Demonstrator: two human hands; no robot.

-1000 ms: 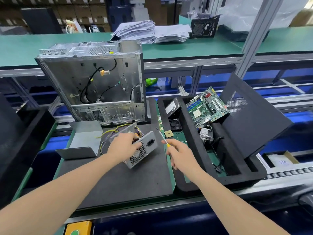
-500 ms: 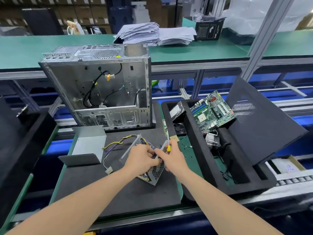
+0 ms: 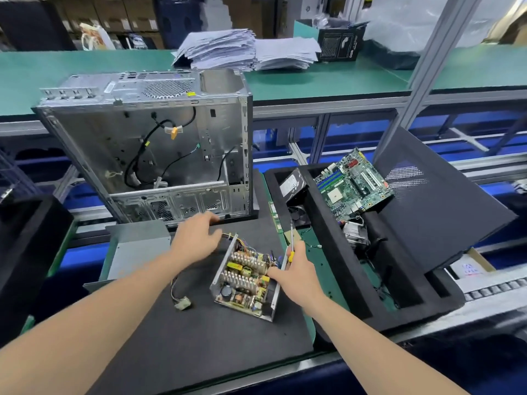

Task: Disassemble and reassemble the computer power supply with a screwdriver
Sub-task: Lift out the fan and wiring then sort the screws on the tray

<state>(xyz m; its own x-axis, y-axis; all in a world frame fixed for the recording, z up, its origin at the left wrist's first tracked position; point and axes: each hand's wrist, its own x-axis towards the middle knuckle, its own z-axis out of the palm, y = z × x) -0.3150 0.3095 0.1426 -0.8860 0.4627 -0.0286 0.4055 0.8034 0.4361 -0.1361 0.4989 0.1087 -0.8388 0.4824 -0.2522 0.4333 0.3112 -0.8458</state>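
Since half a second ago, our left hand [image 3: 196,238] has come off the power supply [image 3: 245,280], which no longer stands tipped on edge between both palms. It now lies flat on the black mat [image 3: 199,337] with its circuit board facing up. The left fingers hang loosely bent and hold nothing we can see. They sit just up and left of the unit's far corner, close to its wire bundle. Our right hand [image 3: 296,273] pinches the screwdriver [image 3: 290,256], shaft pointing away from us, while its fingertips [image 3: 271,270] touch the board's right edge.

We judge the disassembly half largely finished. The supply is out of the computer case [image 3: 142,143], and its grey cover [image 3: 139,252] lies apart, left of the left fingers. Whether the board is to come out we cannot tell. Refitting the cover and driving the screws is all left to do; we see no loose screws.

By count we see:
- one power supply
- one cover
- one screwdriver
- one case
- one white connector [image 3: 182,303] on a loose lead, near the left forearm
- one foam tray [image 3: 328,240], beyond the right fingers, holding one motherboard [image 3: 353,183], one hard drive [image 3: 292,183] and one heatsink [image 3: 353,232]
- one dark side panel [image 3: 442,209], leaning on the tray
- two paper stacks [image 3: 216,49], far off
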